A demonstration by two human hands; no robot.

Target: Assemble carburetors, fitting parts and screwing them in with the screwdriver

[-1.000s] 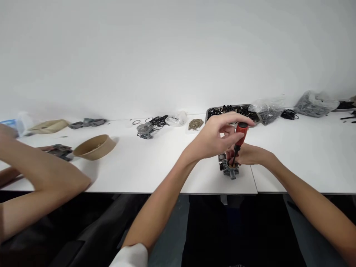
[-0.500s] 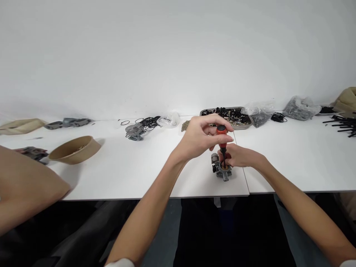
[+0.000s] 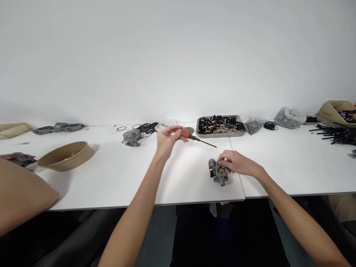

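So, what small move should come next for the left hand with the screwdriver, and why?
Probably set the screwdriver down on the table. The left hand holds it in the air, away from the carburetor, which the right hand steadies.

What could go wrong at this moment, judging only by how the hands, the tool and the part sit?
The left hand holds the red-handled screwdriver in the air with its bare tip aimed toward the right hand; a careless swing might jab it. The right hand alone steadies the small grey metal part, which stands near the table's front edge, so a nudge could tip it or send it off. Another person's arm at the far left could bump the brown bowl.
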